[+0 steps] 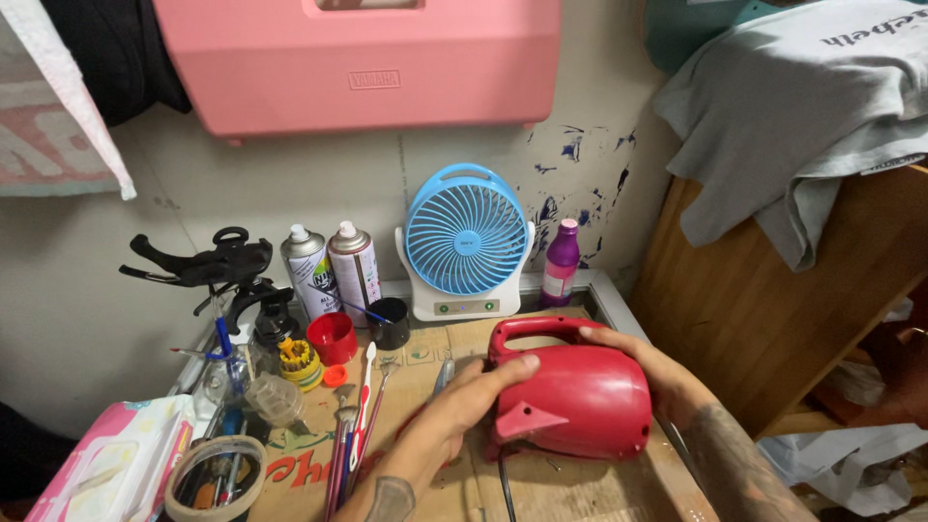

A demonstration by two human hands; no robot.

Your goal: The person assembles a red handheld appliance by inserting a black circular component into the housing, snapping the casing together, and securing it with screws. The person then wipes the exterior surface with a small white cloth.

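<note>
Both hands are wrapping their grip around a red machine (570, 396) with a handle on top. The left hand (464, 401) is pressing on its near side, with the thumb lying along the top edge and the fingers curled against the red shell. The right hand (648, 372) is holding the far side, with its fingers reaching up by the handle. The red machine is sitting on the bench (580, 493), near the front right corner, and a dark cord (505, 493) is hanging down from under it.

Behind the machine, a blue and white fan (466, 242) is standing against the wall. A purple bottle (561, 263) is standing just to the right of the fan. Two spray cans (333, 271) are standing side by side to the left of it. A red cup (332, 338) and a black cup (391, 323) are sitting in front of the cans. Some brushes (353, 435) are lying on the bench beside the left hand. A roll of tape (215, 478) is lying at the front left, next to a pink pack of wipes (116, 464). A grey shirt (802, 116) is hanging over a wooden board on the right.
</note>
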